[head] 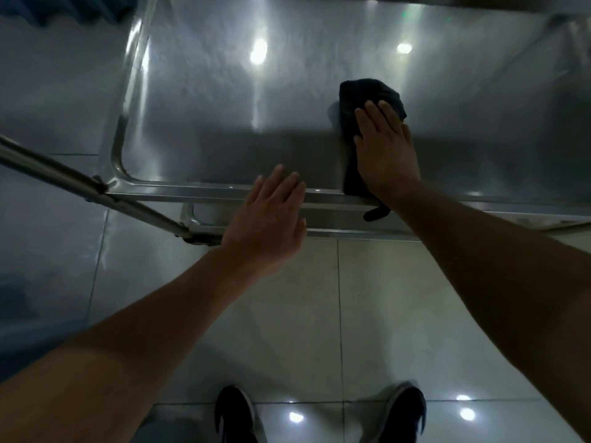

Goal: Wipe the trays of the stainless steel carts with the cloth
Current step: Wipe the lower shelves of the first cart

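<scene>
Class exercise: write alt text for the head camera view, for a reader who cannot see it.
A person's right hand presses a dark cloth flat on a stainless steel cart tray, near its front rim. The left hand, fingers straight, is at that rim. Below are a tiled floor and dark shoes.
</scene>
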The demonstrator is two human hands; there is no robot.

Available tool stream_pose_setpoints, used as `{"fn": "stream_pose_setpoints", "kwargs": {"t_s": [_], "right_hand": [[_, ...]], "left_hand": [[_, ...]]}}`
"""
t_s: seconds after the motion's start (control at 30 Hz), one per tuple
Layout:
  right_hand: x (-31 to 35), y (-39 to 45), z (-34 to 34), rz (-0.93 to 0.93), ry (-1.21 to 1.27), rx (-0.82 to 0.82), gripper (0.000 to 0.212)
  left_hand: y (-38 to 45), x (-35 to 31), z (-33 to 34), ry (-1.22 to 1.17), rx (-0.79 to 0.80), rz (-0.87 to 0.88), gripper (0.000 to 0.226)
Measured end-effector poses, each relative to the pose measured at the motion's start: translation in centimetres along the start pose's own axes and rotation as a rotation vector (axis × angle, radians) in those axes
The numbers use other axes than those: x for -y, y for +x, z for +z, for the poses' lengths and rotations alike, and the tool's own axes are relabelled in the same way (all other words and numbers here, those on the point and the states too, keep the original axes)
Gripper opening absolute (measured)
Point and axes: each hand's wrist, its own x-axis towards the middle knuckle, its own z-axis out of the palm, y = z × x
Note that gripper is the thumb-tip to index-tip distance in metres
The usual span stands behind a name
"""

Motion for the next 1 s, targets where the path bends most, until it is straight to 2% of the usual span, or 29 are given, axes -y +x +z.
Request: {"fn": "stream_pose_setpoints", "kwargs": {"t_s": [0.3,0.43,0.57,1.0], "right_hand": [[-6.8,-4.4,-1.4,0.023,0.083,-0.04,0.048],[-8.6,-6.9,-1.6,-0.023,0.121,-0.09,0.045],[-9.1,-9.0,-1.9,-0.01,0.205,-0.107,0.044],[-8.1,-15.1,-2.4,-0.129,0.242,-0.271,0.033]], "left_hand": [[1.6,-5.9,1.7,-0.003,-0.043,0.062,0.061],[1.4,-7.8,2.6,0.007,-0.047,0.071,0.063],[0.1,-9.0,3.5,0.003,-0.049,0.1,0.064],[-3.6,-8.9,5.0,-0.05,-0.019,0.056,0.063]]}}
